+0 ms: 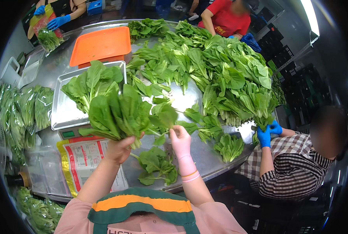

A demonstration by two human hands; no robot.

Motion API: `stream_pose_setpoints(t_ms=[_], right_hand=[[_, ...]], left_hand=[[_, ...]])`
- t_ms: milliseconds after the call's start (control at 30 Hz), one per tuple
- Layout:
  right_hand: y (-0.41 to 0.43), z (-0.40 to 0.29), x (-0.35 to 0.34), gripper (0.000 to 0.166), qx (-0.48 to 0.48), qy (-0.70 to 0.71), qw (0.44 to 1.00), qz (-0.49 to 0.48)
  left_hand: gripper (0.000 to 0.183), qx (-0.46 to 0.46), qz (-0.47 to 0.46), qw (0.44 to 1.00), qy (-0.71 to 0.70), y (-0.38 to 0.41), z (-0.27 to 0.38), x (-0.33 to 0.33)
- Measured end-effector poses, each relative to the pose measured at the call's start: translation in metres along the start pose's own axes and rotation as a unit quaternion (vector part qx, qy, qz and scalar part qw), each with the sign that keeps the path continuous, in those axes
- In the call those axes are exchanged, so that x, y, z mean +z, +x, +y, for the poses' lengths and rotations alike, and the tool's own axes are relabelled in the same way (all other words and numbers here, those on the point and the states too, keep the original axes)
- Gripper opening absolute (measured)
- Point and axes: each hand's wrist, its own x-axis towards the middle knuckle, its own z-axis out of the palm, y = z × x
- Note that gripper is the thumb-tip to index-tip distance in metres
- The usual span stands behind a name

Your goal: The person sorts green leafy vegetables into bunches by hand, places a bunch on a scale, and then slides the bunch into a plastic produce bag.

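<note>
My left hand (120, 149), bare, grips a bunch of leafy greens (120, 114) by the stem ends, its broad leaves fanned up and away from me. My right hand (181, 143) wears a pale pink glove. Between its thumb and fingertips it pinches a single leaf (167, 115), blurred, just right of the bunch. Beyond the bunch, more greens (93, 83) lie on a shallow metal tray (67, 115). The tray rests on a scale with a lit green display (68, 134). Loose leaves (158, 165) lie on the steel table (204, 162) near my right forearm.
A large pile of greens (220, 73) covers the far right. An orange tray (102, 44) stands beyond the scale. Bagged greens (27, 105) line the left, near clear bags (46, 169) and a printed package (87, 158). Co-workers (291, 169) stand right and across.
</note>
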Motion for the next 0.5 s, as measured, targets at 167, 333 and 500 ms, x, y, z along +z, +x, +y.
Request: stream_pose_setpoints(t_ms=[167,333,500], right_hand=[[-0.001,0.005,-0.024,0.023,0.216,0.517,0.817,-0.140],[-0.024,-0.032,-0.009,0.027,0.223,0.434,0.843,-0.227],[-0.045,-0.043,0.003,0.024,0.202,0.324,0.894,-0.235]], left_hand=[[0.048,-0.064,-0.033,0.997,-0.034,-0.002,-0.007,-0.008],[0.048,-0.136,0.002,0.991,-0.018,-0.004,-0.023,0.007],[0.041,-0.165,-0.016,0.985,-0.053,-0.003,-0.033,0.002]])
